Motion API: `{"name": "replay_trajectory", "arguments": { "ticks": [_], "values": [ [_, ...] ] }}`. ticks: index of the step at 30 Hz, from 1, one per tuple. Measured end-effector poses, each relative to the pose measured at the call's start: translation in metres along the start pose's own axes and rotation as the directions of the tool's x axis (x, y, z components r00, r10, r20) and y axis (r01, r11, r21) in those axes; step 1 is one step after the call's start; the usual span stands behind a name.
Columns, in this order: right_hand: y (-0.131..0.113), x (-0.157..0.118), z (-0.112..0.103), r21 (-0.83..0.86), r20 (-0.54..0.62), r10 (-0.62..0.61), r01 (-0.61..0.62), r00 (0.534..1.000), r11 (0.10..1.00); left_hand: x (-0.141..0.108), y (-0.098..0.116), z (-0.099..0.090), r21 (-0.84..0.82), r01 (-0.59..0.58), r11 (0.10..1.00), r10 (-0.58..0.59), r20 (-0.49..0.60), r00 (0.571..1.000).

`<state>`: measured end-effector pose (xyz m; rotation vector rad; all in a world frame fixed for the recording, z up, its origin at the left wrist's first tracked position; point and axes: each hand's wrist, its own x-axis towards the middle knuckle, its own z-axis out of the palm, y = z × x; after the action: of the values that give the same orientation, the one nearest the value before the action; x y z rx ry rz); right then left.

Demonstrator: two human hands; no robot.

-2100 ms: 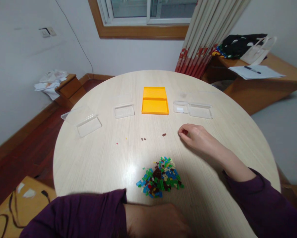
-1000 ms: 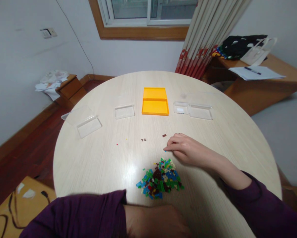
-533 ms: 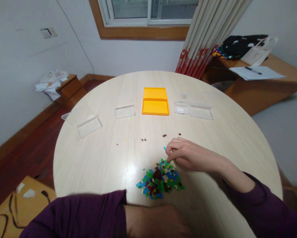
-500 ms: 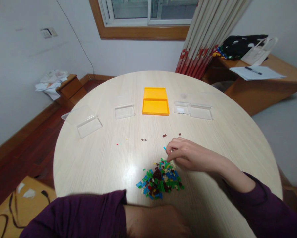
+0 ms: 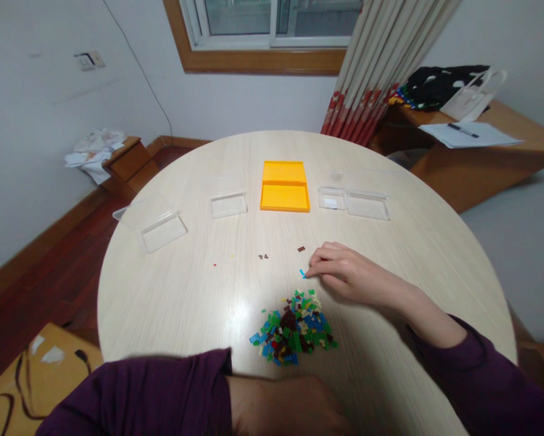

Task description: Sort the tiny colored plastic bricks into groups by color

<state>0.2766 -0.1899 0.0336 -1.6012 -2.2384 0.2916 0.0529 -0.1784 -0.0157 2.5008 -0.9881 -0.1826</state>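
Fingers (image 5: 321,267) of my R hand (image 5: 351,272) touch blue bits (image 5: 301,272), can't tell if pinched; L hand (image 5: 292,404) unclear too. Few bits apart, incl. brown plate (image 5: 301,249); most in pile (image 5: 288,320).

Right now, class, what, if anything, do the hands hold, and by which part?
The right hand has a fingertip at a blue building brick; whether it grips is unclear. Any hold by the left hand is hidden.

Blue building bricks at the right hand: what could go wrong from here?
1. The right hand's fingers are right at the blue building bricks; a slip might flick them into the mixed brick pile.
2. The brown building brick lies close by, so a sideways move could nudge it.
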Motion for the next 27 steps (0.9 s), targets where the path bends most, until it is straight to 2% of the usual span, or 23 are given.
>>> {"name": "replay_trajectory", "arguments": {
  "ticks": [5, 11, 17, 23, 27],
  "values": [
    [0.003, 0.002, 0.011, -0.007, -0.065, 0.006, -0.007, 0.998, 1.0, -0.001, 0.0, 0.012, 0.048, 0.0, 0.999, 0.005, -0.106, 0.994],
    [0.01, 0.002, 0.024, -0.026, -0.068, -0.005, 0.003, 0.998, 1.0, -0.002, 0.001, 0.014, 0.089, 0.008, 0.996, 0.004, -0.137, 0.991],
    [0.011, 0.003, 0.027, -0.02, -0.08, -0.012, 0.01, 0.997, 1.0, -0.001, 0.002, 0.005, 0.062, 0.01, 0.998, -0.005, -0.073, 0.997],
    [0.009, 0.003, 0.026, 0.011, -0.08, -0.006, 0.007, 0.997, 1.0, -0.001, 0.007, -0.008, 0.133, 0.034, 0.991, -0.034, -0.002, 0.999],
    [0.008, 0.002, 0.028, 0.04, -0.095, 0.021, -0.018, 0.995, 0.999, 0.0, 0.007, -0.009, 0.124, 0.028, 0.992, -0.026, -0.016, 1.0]
  ]
}}
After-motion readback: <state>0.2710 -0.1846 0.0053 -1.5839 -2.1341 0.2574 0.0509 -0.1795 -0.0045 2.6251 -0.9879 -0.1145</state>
